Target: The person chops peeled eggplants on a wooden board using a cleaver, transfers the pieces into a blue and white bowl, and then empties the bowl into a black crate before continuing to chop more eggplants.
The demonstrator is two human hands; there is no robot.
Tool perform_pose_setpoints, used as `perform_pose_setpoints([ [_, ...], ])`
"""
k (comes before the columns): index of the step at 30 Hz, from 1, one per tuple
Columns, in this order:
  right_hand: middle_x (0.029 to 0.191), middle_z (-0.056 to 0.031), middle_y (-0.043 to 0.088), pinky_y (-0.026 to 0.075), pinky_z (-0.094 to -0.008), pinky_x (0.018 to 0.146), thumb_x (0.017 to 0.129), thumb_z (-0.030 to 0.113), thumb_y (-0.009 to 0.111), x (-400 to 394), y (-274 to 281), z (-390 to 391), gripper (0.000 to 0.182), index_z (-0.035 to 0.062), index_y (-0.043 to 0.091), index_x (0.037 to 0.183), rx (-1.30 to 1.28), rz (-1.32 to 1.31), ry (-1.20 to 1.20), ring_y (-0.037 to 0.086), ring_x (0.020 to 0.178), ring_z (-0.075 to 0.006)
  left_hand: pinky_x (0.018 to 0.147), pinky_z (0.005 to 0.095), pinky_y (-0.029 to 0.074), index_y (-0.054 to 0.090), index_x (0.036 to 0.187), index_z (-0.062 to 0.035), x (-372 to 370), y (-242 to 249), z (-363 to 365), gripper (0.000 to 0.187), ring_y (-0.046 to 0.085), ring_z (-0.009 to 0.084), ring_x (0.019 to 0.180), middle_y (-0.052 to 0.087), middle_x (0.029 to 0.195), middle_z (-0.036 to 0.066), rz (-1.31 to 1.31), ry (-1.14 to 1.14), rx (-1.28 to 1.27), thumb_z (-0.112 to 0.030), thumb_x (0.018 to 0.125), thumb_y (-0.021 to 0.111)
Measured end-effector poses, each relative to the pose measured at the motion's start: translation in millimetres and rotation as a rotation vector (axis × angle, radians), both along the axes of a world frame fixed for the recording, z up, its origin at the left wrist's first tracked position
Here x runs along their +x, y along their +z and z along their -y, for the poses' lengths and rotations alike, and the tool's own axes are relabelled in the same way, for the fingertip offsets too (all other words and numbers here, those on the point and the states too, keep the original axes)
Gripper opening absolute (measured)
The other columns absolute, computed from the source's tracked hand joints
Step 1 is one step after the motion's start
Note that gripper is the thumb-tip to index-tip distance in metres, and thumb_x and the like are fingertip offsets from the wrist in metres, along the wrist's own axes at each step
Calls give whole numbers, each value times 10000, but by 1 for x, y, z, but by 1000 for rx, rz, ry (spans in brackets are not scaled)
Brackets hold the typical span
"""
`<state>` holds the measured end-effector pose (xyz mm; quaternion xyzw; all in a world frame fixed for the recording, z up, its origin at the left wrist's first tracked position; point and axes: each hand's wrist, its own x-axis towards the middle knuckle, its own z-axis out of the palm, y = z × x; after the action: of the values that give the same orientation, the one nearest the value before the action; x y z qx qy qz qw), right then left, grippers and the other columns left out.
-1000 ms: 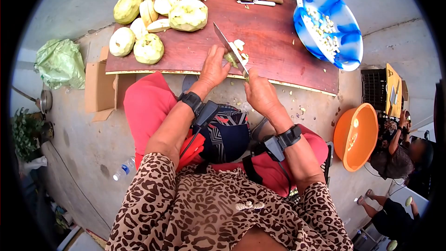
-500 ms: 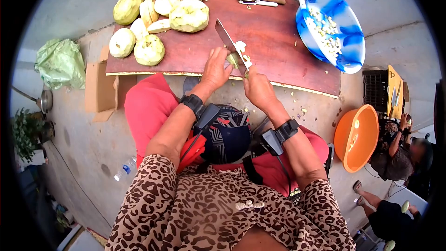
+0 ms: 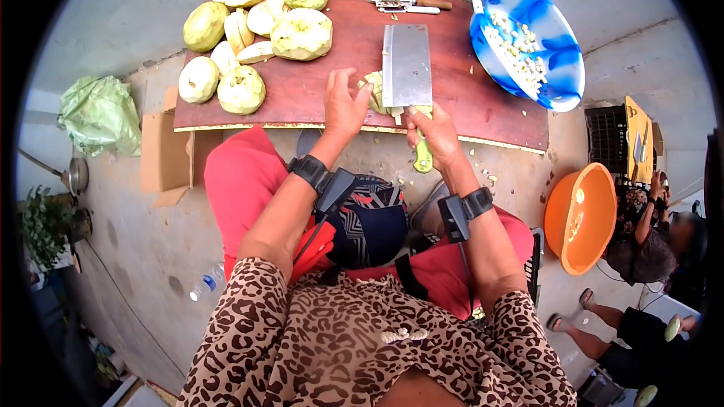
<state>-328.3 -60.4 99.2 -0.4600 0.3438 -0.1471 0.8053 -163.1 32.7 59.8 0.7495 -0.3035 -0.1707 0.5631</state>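
My right hand [image 3: 435,134] grips the green handle of a cleaver [image 3: 407,66], whose broad blade lies nearly flat over the red-brown table [image 3: 339,98]. Pale green cut pieces [image 3: 373,92] sit just left of the blade, partly hidden by it. Beside them my left hand [image 3: 347,104] is raised with its fingers apart, holding nothing. Several peeled pale green fruits [image 3: 302,34] and cut wedges [image 3: 255,52] are grouped on the table's left part.
A blue and white basin [image 3: 558,45] with diced pieces tilts at the table's right end. Near the back edge lie knives and a peeler [image 3: 407,4]. An orange tub [image 3: 581,218] stands on the floor at right. Two other people [image 3: 641,249] are beyond it.
The cleaver has turned from edge-down to broad side up and shifted right of the cut pieces. My left hand has drawn back from the pieces, and its fingers have spread.
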Motion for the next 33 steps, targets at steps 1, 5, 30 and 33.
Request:
perform_pose_setpoints([
  [1, 713, -25, 512, 393, -256, 435, 940, 150, 582, -3, 1, 3, 125, 58, 499, 959, 121, 79, 7, 459, 490, -99, 916, 362, 460, 508, 1118, 7, 0, 5, 4, 336, 535, 242, 1085, 548, 1137, 153, -249, 42, -36, -110, 851, 676],
  [5, 703, -11, 494, 361, -242, 448, 969, 204, 546, -11, 3, 5, 138, 76, 500, 946, 443, 304, 37, 423, 492, -74, 945, 420, 460, 485, 1149, 34, 1, 21, 15, 462, 541, 263, 1103, 561, 1113, 199, -1251, 13, -372, -354, 931, 609],
  [30, 651, -21, 543, 419, -245, 443, 879, 59, 638, -81, -20, -28, 162, 39, 511, 978, -74, -282, -233, 500, 478, -101, 1073, 438, 283, 575, 1214, -7, 33, -19, 40, 542, 436, 311, 1270, 548, 1281, 191, 242, -228, 140, -438, 885, 594],
  [33, 678, -24, 559, 423, -231, 443, 871, 40, 643, -86, -31, -48, 177, 33, 518, 997, -68, -317, -243, 504, 483, -90, 1111, 503, 205, 523, 1273, -11, 24, -23, 36, 627, 351, 369, 1335, 461, 1367, 223, 544, -233, 227, -471, 856, 605],
])
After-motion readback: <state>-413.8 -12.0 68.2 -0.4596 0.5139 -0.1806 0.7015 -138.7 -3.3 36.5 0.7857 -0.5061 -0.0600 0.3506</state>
